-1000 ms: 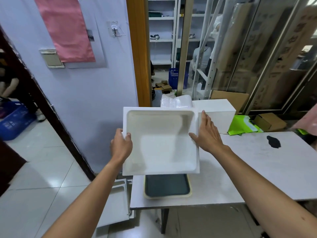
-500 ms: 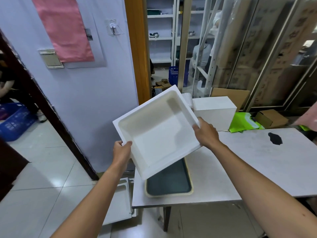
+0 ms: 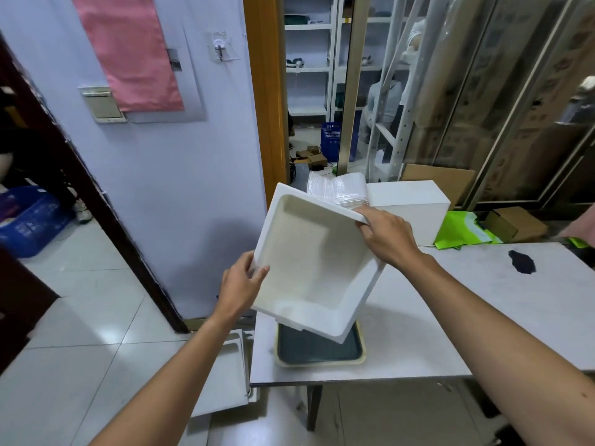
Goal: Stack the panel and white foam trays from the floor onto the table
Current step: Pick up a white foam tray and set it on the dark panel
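The tray [image 3: 309,262] hangs tilted above the panel [image 3: 318,349] on the table [image 3: 483,317] corner. The left hand [image 3: 240,284] pinches its lower rim, and the right hand [image 3: 388,236] has fingers curled over the top corner. With only edge grips (foam crumbles easily), it could slip, or land crooked and overhang the table edge.

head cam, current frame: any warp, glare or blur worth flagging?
Head view: fisheye warp, the dark door frame leans and bows at left; soft glare on the floor tiles; white foam tray, left hand and right hand look sharp, no clear motion blur; faint tray shadow on the wall.
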